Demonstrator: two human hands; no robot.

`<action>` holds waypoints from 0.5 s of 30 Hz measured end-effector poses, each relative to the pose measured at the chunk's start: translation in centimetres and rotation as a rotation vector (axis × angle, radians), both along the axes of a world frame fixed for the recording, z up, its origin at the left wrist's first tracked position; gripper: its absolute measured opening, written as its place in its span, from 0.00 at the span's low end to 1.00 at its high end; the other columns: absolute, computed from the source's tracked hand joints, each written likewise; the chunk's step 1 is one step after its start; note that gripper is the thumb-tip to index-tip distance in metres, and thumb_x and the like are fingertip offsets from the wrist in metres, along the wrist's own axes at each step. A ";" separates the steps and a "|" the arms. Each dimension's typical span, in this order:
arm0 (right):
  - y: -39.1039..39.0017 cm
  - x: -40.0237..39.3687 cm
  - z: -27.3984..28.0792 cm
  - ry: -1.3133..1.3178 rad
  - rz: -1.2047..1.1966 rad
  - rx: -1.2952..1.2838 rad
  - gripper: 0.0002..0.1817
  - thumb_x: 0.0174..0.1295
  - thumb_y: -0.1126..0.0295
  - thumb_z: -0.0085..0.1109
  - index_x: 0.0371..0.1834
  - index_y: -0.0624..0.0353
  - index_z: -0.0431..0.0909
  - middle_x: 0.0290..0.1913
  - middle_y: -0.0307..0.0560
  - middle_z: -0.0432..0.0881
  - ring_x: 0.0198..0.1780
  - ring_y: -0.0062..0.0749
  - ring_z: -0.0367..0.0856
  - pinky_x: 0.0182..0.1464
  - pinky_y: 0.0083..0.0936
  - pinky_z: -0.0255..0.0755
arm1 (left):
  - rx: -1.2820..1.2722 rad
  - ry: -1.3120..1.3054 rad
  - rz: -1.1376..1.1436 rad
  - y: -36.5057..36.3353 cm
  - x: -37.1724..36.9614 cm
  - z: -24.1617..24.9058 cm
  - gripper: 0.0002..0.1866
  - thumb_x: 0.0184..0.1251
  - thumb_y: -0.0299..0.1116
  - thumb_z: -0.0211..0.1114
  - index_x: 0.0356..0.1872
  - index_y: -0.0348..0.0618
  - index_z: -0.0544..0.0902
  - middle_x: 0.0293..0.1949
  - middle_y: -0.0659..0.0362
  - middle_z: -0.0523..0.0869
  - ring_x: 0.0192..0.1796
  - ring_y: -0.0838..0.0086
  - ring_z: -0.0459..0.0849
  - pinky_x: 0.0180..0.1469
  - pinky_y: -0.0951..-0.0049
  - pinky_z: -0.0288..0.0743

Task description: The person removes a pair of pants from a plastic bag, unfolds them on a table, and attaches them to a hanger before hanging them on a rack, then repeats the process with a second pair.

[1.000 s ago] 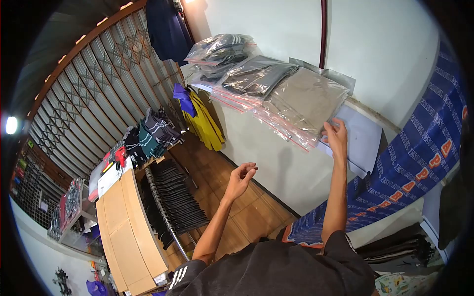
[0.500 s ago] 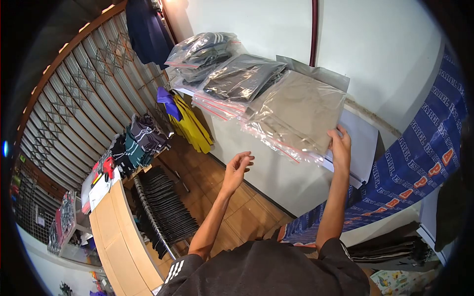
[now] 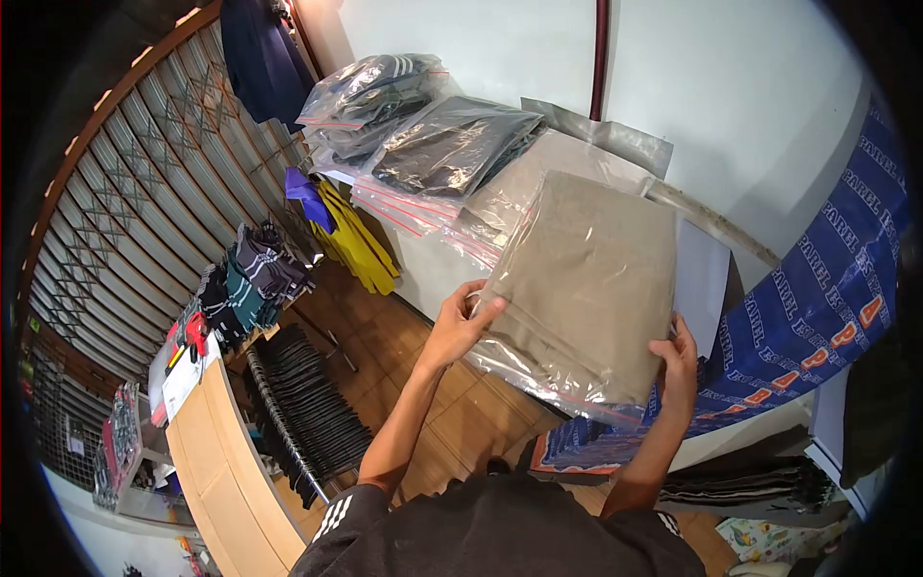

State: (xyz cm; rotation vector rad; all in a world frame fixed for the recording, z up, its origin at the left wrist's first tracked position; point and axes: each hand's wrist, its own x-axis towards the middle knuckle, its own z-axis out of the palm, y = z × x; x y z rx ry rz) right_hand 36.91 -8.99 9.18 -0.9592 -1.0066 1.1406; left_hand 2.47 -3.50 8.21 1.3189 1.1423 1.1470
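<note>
A clear plastic bag with a folded beige garment (image 3: 586, 288) inside is held up between both hands. My left hand (image 3: 460, 325) grips its left edge, thumb on top and fingers partly hidden beneath. At the lower right edge, my right hand (image 3: 676, 365) pinches the bag, some fingertips out of sight. Behind it, another bagged beige garment (image 3: 586, 154) lies on the shelf. Beside that are a bagged dark garment (image 3: 457, 144) and a pile of bagged clothes with white stripes (image 3: 370, 91).
A blue printed banner (image 3: 808, 298) hangs at the right. Black hangers (image 3: 308, 404) fill a rail at lower left, beside a wooden counter (image 3: 226, 462). Yellow cloth (image 3: 356, 236) hangs below the shelf's left end. A folding metal gate (image 3: 135, 192) stands at left.
The top beige bag has come up off the pile and toward me. My left hand, empty before, now holds its left edge. My right hand has moved down with the bag.
</note>
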 end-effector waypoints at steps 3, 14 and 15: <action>-0.9 -1.6 -0.2 -0.172 -0.070 0.035 0.38 0.58 0.72 0.67 0.73 0.71 0.66 0.63 0.55 0.79 0.61 0.36 0.79 0.65 0.28 0.69 | -0.010 0.063 -0.072 -1.4 0.0 1.9 0.23 0.70 0.35 0.72 0.59 0.32 0.80 0.39 0.64 0.85 0.37 0.85 0.77 0.39 0.79 0.72; -3.4 -7.0 -0.8 -0.209 0.155 0.072 0.35 0.54 0.77 0.62 0.69 0.68 0.69 0.55 0.46 0.82 0.53 0.26 0.80 0.59 0.25 0.71 | 0.168 0.151 0.092 -10.1 -4.7 1.4 0.20 0.69 0.30 0.70 0.60 0.34 0.81 0.41 0.61 0.88 0.43 0.83 0.80 0.49 0.76 0.77; -3.7 -8.0 -0.7 -0.207 0.175 0.069 0.35 0.54 0.76 0.63 0.70 0.69 0.69 0.55 0.46 0.82 0.53 0.26 0.80 0.59 0.24 0.71 | 0.166 0.166 0.118 -11.2 -5.5 1.2 0.20 0.69 0.30 0.70 0.59 0.34 0.81 0.40 0.61 0.87 0.42 0.83 0.80 0.48 0.76 0.77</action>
